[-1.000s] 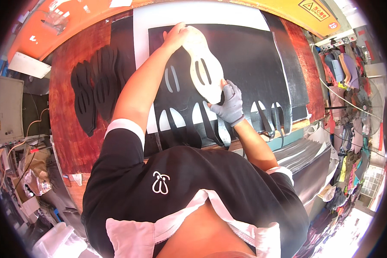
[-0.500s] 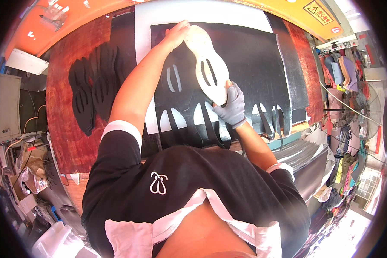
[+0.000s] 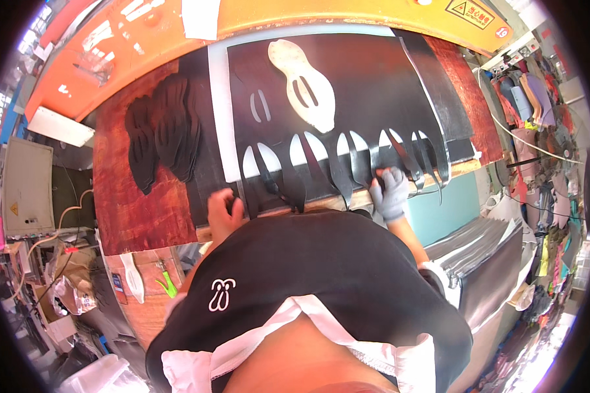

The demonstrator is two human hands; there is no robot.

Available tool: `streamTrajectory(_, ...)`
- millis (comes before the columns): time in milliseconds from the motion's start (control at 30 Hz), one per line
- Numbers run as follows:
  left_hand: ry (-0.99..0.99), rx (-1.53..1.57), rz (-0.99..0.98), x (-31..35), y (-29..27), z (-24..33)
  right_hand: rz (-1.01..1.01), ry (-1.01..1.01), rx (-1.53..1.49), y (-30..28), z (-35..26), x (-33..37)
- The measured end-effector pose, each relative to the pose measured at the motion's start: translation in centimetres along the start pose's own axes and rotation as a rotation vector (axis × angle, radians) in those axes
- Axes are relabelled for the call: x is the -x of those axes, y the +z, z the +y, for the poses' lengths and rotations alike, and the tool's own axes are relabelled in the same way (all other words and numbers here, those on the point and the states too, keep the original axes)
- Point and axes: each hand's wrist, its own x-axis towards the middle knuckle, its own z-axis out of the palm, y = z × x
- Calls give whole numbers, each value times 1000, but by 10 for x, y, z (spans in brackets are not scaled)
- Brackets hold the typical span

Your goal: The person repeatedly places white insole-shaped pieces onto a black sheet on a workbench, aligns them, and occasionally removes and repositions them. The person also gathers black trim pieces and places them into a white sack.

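Observation:
A cream sole-shaped cutting die (image 3: pixel 303 88) with two long slots lies on the far part of a black sheet (image 3: pixel 367 78), touched by neither hand. Sole-shaped cut-outs run along the sheet's near edge, leaving thin curved strips between them. My bare left hand (image 3: pixel 225 213) is at the sheet's near left corner, fingers bent, a gap between thumb and forefinger and nothing visible in it. In a grey glove, my right hand (image 3: pixel 390 194) is closed at the near edge, thumb and fingers on a strip of the sheet between cut-outs.
Stacks of black sole pieces (image 3: pixel 170 131) lie on the reddish board (image 3: pixel 118 223) to the left. An orange machine beam (image 3: pixel 255 19) crosses the far side. Green-handled snippers (image 3: pixel 167 283) lie at the lower left. Piled dark sheets (image 3: pixel 472 255) stand at the near right.
Both hands have let go of the die and come back to the sheet's near edge. The die now lies flat on the sheet, left of where it was held.

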Motion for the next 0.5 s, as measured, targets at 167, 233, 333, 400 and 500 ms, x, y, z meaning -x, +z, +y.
streamTrajectory(167,325,-367,-2,77,27,28,280,-112,-156,-14,41,31)
streamTrajectory(233,408,-368,156,94,40,34,211,-61,-133,-20,47,48)
streamTrajectory(333,428,-497,249,92,61,34,141,-52,-187,-4,67,47)
streamTrajectory(400,368,-566,298,58,77,34,70,-119,-249,17,101,12)
streamTrajectory(500,225,-564,242,-22,101,39,223,-47,-465,16,197,-106)
